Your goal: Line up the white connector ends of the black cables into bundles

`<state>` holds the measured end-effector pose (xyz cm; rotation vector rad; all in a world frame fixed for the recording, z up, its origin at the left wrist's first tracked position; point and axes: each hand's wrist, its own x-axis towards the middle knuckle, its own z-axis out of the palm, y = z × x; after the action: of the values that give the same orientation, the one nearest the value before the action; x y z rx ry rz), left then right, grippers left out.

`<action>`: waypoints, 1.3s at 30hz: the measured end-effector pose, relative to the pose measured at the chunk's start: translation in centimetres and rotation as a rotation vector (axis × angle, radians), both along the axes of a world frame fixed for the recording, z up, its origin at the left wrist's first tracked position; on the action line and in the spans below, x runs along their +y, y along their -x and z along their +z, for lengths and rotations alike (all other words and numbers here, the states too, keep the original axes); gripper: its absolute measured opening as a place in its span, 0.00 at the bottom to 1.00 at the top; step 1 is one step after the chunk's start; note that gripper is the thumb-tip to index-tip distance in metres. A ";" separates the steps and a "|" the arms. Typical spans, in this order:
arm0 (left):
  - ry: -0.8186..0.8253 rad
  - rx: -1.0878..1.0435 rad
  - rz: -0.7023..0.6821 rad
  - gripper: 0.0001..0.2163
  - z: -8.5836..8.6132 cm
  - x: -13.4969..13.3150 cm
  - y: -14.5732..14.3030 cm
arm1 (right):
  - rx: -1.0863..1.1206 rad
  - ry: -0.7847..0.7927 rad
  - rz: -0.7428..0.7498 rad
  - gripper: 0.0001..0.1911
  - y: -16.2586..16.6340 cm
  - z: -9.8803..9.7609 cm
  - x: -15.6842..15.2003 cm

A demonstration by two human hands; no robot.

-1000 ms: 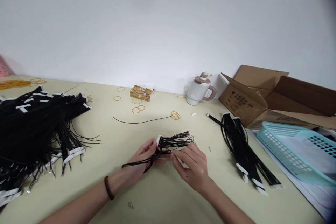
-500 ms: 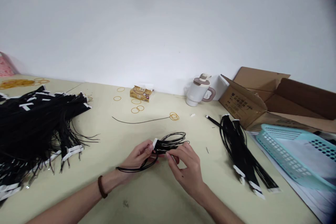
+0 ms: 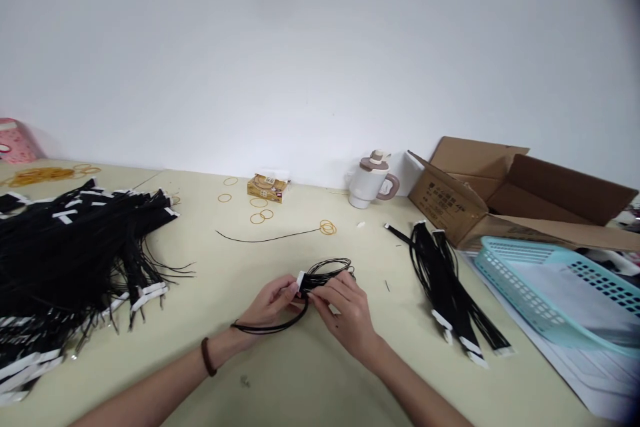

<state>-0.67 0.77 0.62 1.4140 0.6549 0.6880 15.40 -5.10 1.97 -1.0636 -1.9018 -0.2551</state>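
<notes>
My left hand (image 3: 273, 303) is closed on a black wire harness (image 3: 325, 271), gripping it by its white connector (image 3: 301, 279). The wires are looped round to the right, and a thicker black strand curves back over my left wrist. Close beside it, my right hand (image 3: 345, 307) pinches the wires just right of the connector; its fingertips partly hide them. Behind my hands a single black wire (image 3: 270, 239) lies on the table, ending at a few yellow rubber bands (image 3: 328, 227).
Piled black harnesses (image 3: 75, 253) cover the left side. More harnesses (image 3: 445, 280) lie at right, near a cardboard box (image 3: 450, 203) and a turquoise basket (image 3: 525, 303). A white tumbler (image 3: 365, 183) and small yellow box (image 3: 267, 188) stand by the wall. Rubber bands (image 3: 43, 176) sit far left.
My right hand's fingers have closed in nearer to the white connector, and the hands are closer together. The harness stays in my left hand. The whole view has shifted slightly.
</notes>
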 end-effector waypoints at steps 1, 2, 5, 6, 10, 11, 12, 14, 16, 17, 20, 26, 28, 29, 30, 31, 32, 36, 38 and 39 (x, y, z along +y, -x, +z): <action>0.009 0.002 0.005 0.16 0.1 0.0 0.0 | -0.007 -0.043 -0.022 0.05 -0.1 0.1 -0.1; 0.013 0.003 0.006 0.16 0.3 -0.1 0.0 | -0.009 -0.079 -0.057 0.05 -0.1 0.3 -0.1; 0.004 0.003 -0.024 0.16 0.6 -0.1 0.3 | -0.026 -0.057 -0.148 0.11 -0.2 0.8 -0.2; 0.003 -0.001 -0.038 0.16 0.7 -0.2 0.3 | -0.044 -0.001 -0.137 0.13 -0.3 1.1 -0.2; 0.019 -0.005 -0.070 0.16 0.9 -0.2 0.6 | 0.003 0.333 0.082 0.08 -0.6 2.2 0.4; 0.017 -0.005 -0.067 0.17 0.9 -0.1 0.6 | 0.078 0.423 0.132 0.07 -0.6 2.5 0.6; 0.003 0.000 -0.053 0.17 0.9 0.0 0.7 | 0.178 0.505 0.172 0.07 -0.6 3.0 0.7; -0.082 0.029 0.033 0.16 0.7 0.3 0.8 | 0.438 0.618 0.228 0.09 -0.6 4.0 0.7; -0.241 0.063 0.194 0.14 0.5 0.6 1.1 | 0.735 0.648 0.274 0.11 -0.6 5.3 0.3; -0.331 0.069 0.279 0.13 0.3 0.7 1.2 | 0.872 0.638 0.294 0.12 -0.7 5.9 0.0; -0.552 0.092 0.377 0.09 0.1 0.8 1.4 | 1.172 0.573 0.316 0.13 -1.0 7.7 -1.1; -0.751 0.194 -0.068 0.10 0.3 -0.5 1.8 | 1.519 0.467 0.254 0.11 -3.4 8.4 -3.7; -0.841 0.195 -0.140 0.10 0.2 -1.0 2.2 | 1.590 0.503 0.231 0.09 -4.5 7.9 -4.6; -0.915 0.189 -0.162 0.09 0.2 -1.1 2.4 | 1.610 0.536 0.225 0.09 -5.0 7.6 -5.1; -1.007 0.171 -0.171 0.09 0.1 -1.2 2.6 | 1.624 0.573 0.221 0.08 -5.4 7.2 -5.7; -1.111 0.141 -0.160 0.09 0.1 -1.3 2.7 | 1.637 0.604 0.217 0.08 -5.7 6.9 -6.3; -1.219 0.105 -0.133 0.09 0.0 -1.3 2.8 | 1.651 0.628 0.211 0.08 -6.0 6.5 -6.9; -1.421 0.038 0.027 0.09 0.1 -1.5 2.8 | 1.730 0.622 0.130 0.12 -6.9 5.3 -9.3; -1.388 0.084 0.049 0.08 0.1 -1.7 2.5 | 1.755 0.549 0.053 0.16 -7.6 4.9 -10.4; -1.377 0.108 0.044 0.08 0.0 -1.9 2.3 | 1.757 0.505 0.012 0.17 -7.9 4.9 -10.8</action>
<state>-2.95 -1.09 0.65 2.7018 0.2238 1.1891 23.32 -15.93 6.86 -0.9497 -0.3216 0.9458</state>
